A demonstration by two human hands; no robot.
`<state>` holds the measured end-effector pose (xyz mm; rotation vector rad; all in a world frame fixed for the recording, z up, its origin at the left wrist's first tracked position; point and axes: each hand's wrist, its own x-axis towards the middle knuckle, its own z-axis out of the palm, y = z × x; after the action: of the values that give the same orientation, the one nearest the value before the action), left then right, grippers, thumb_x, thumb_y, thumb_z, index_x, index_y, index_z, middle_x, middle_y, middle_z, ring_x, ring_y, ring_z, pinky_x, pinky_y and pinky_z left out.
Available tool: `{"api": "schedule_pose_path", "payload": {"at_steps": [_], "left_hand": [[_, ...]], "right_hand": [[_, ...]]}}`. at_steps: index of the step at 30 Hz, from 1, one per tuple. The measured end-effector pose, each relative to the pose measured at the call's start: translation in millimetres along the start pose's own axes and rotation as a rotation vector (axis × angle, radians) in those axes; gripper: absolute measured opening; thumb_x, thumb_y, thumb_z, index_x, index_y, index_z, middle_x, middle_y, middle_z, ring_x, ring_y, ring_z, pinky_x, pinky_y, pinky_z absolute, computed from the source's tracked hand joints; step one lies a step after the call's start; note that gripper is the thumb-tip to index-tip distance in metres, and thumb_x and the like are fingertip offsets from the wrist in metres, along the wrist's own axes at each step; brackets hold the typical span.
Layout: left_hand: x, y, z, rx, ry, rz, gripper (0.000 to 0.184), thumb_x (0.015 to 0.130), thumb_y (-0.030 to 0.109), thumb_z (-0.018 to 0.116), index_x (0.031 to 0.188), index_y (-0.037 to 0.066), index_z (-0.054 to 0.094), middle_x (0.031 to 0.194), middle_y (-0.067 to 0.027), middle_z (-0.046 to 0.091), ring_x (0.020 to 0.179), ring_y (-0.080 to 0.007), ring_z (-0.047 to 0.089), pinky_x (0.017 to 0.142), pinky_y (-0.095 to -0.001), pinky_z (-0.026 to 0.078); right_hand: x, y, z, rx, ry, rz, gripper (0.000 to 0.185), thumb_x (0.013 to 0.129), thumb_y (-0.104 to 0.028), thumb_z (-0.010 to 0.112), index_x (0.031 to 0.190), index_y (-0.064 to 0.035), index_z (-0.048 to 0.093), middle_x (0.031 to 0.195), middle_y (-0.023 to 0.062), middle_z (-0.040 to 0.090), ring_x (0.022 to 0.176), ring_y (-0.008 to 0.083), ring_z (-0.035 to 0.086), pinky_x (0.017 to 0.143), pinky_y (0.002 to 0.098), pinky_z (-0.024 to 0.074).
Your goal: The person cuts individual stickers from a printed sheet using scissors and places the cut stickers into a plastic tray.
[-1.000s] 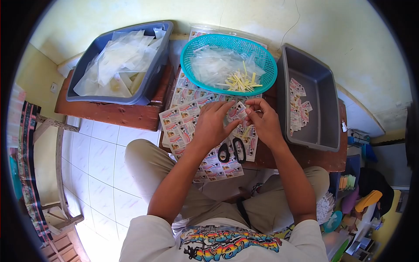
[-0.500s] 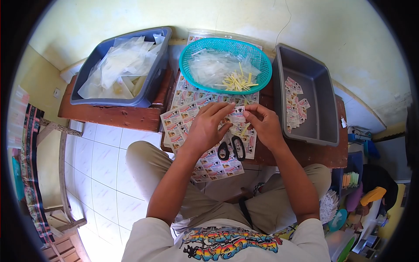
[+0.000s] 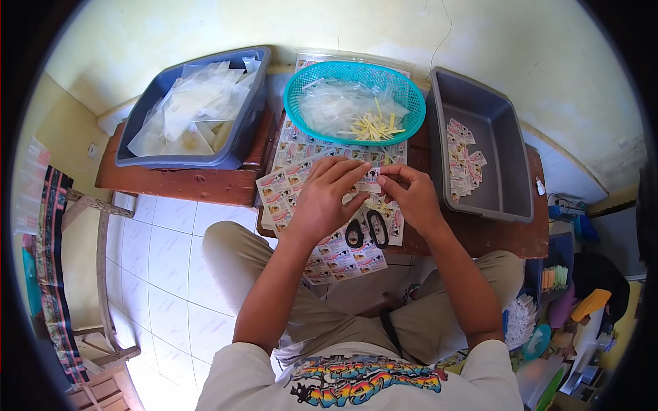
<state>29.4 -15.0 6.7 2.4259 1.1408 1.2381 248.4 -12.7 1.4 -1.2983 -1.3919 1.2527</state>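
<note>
A: Nearest you?
B: Scissors (image 3: 372, 229), on sheets (image 3: 346, 257).
A: Next?
B: Label (image 3: 369, 179), between your right hand (image 3: 410, 197), pinching its edge, and your left hand (image 3: 327, 196), curved, grip unclear.
A: Beyond?
B: Basket (image 3: 356, 71): bags (image 3: 329, 109), yellow strips (image 3: 375, 128).

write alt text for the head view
A person's hands touch a small printed label over label sheets, near black scissor handles. Beyond is a turquoise basket of translucent plastic and yellow strips; at right, a gray tub with labels.
</note>
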Motion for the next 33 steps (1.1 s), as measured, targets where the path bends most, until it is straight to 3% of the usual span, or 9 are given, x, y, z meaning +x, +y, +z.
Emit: {"api": "schedule_pose_path", "payload": {"at_steps": [9,15,18,20,21,23,26,33], "left_hand": [[-7,-2,-6,-0.032,-0.016,-0.011,0.058,0.076,0.011,0.091,0.132,0.008,0.074,0.126,-0.0101,0.076,0.117,-0.0321,0.068,0.104,-0.0460,0.055],[-16,-12,-2,0.023,0.008,-0.036,0.057,0.076,0.012,0.092,0.130,0.009,0.075,0.126,-0.0102,0.077,0.118,-0.0323,0.069,0.106,-0.0470,0.053],[-20,-17,-1,0.045,0.009,-0.064,0.056,0.075,0.013,0.092,0.129,0.009,0.075,0.126,-0.0100,0.077,0.119,-0.0327,0.069,0.106,-0.0475,0.053],[-20,-18,-1,0.077,0.020,-0.081,0.055,0.076,0.013,0.092,0.128,0.009,0.075,0.126,-0.0100,0.077,0.120,-0.0328,0.069,0.107,-0.0474,0.052],[-21,-19,0,0.076,0.023,-0.082,0.055,0.076,0.013,0.092,0.128,0.009,0.075,0.126,-0.0100,0.077,0.120,-0.0328,0.069,0.107,-0.0474,0.052],[-22,-20,0,0.085,0.021,-0.107,0.055,0.076,0.014,0.091,0.128,0.009,0.074,0.126,-0.0101,0.077,0.120,-0.0328,0.069,0.107,-0.0470,0.052],[-24,-21,-3,0.104,0.020,-0.130,0.054,0.077,0.014,0.091,0.128,0.009,0.074,0.127,-0.0102,0.076,0.120,-0.0327,0.069,0.107,-0.0463,0.052],[-30,-26,-6,0.120,0.025,-0.173,0.055,0.076,0.013,0.091,0.129,0.009,0.074,0.126,-0.0117,0.077,0.120,-0.0327,0.069,0.106,-0.0458,0.052]], "right_hand": [[-3,-6,3,0.066,-0.044,0.077,0.025,0.104,-0.012,0.073,0.123,0.0032,0.074,0.092,0.0040,0.074,0.079,0.0081,0.066,0.073,0.0253,0.0558],[-16,2,8,-0.090,0.002,0.048,0.029,0.102,-0.015,0.074,0.126,0.0001,0.075,0.092,0.0067,0.078,0.078,0.0094,0.073,0.068,0.0269,0.0591],[-28,-1,15,-0.280,-0.028,0.080,0.034,0.099,-0.011,0.076,0.131,0.0012,0.072,0.098,0.0100,0.076,0.080,0.0135,0.074,0.071,0.0309,0.0607],[-33,10,18,-0.455,-0.035,-0.040,0.042,0.093,-0.014,0.080,0.131,0.0030,0.071,0.103,0.0185,0.077,0.078,0.0231,0.079,0.070,0.0357,0.0611],[-35,13,20,-0.457,-0.036,-0.041,0.042,0.093,-0.014,0.080,0.131,0.0030,0.071,0.103,0.0185,0.077,0.078,0.0231,0.079,0.070,0.0357,0.0611],[-38,18,26,-0.521,-0.064,-0.060,0.047,0.089,-0.014,0.083,0.129,0.0055,0.070,0.106,0.0241,0.075,0.085,0.0333,0.078,0.079,0.0438,0.0613],[-40,23,32,-0.663,-0.116,-0.117,0.053,0.088,-0.015,0.083,0.134,0.0060,0.065,0.111,0.0269,0.072,0.096,0.0414,0.075,0.089,0.0497,0.0596],[-48,16,50,-0.930,-0.151,-0.120,0.068,0.088,-0.020,0.081,0.146,0.0051,0.054,0.122,0.0270,0.068,0.106,0.0458,0.072,0.092,0.0522,0.0592]]}}
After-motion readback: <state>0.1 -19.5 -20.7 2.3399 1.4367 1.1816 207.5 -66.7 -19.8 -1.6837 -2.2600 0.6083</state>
